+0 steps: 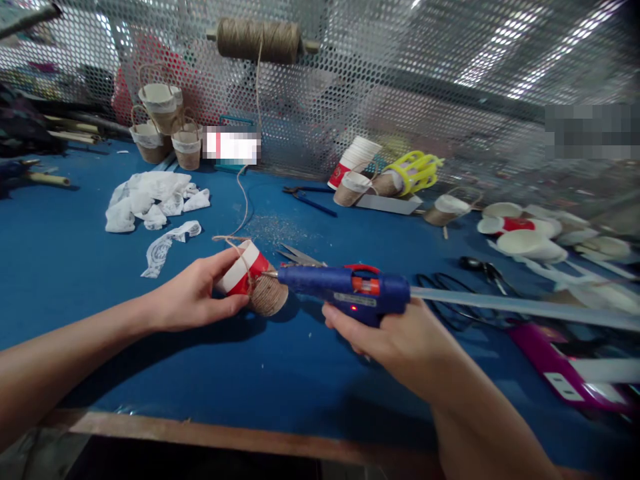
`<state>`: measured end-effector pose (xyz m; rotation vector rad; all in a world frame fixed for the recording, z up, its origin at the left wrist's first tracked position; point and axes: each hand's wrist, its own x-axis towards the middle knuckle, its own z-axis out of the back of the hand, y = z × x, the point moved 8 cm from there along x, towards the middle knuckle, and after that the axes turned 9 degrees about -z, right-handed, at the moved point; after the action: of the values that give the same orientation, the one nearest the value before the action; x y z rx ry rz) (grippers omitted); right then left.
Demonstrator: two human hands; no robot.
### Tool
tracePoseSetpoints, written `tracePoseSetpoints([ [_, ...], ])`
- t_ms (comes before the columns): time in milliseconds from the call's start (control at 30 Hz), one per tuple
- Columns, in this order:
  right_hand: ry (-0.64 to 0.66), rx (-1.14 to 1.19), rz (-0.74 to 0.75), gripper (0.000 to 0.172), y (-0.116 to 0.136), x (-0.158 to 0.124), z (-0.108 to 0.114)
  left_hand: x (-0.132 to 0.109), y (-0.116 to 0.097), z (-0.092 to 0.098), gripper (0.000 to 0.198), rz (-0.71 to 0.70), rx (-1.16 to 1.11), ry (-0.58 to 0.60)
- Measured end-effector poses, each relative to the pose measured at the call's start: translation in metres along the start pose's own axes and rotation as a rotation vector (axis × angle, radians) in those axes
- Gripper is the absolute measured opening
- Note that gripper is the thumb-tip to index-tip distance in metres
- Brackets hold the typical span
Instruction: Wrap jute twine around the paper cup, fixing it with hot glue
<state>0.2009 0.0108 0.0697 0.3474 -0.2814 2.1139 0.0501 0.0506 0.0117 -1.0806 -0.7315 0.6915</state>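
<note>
Above blue table [75, 267], left hand [193, 297] gripping cup [247, 277] — right hand [395, 337] clasping glue gun [345, 288], nozzle touching.

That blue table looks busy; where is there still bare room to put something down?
The blue table is bare at the left, between the white lace scraps and the wooden front edge, and in front of both hands. The right side is crowded with paper cups, scissors and a pink case.

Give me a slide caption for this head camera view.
Left hand holds a red-and-white paper cup part-wrapped in jute twine while right hand aims a blue hot glue gun at it.
</note>
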Motion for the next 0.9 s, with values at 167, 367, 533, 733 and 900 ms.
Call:
tracePoseSetpoints([
  [167,0.282,0.666,-0.497,0.027,-0.027,0.011,-0.018,-0.001,-0.001,0.002,0.032,-0.023,0.102,0.003],
  [367,0.337,0.821,-0.611,0.022,-0.031,0.008,-0.024,-0.001,-0.003,0.002,0.026,-0.027,0.146,0.012],
  [533,0.352,0.836,-0.627,0.023,-0.031,0.004,-0.022,-0.001,-0.004,0.002,0.024,-0.035,0.122,0.006],
  [733,0.368,0.820,-0.652,0.023,-0.033,0.005,-0.027,0.000,-0.002,0.001,0.024,-0.016,0.125,0.010],
  [900,0.388,0.825,-0.667,0.023,-0.033,0.001,-0.028,0.000,0.000,0.000,0.024,-0.008,0.109,0.017],
])
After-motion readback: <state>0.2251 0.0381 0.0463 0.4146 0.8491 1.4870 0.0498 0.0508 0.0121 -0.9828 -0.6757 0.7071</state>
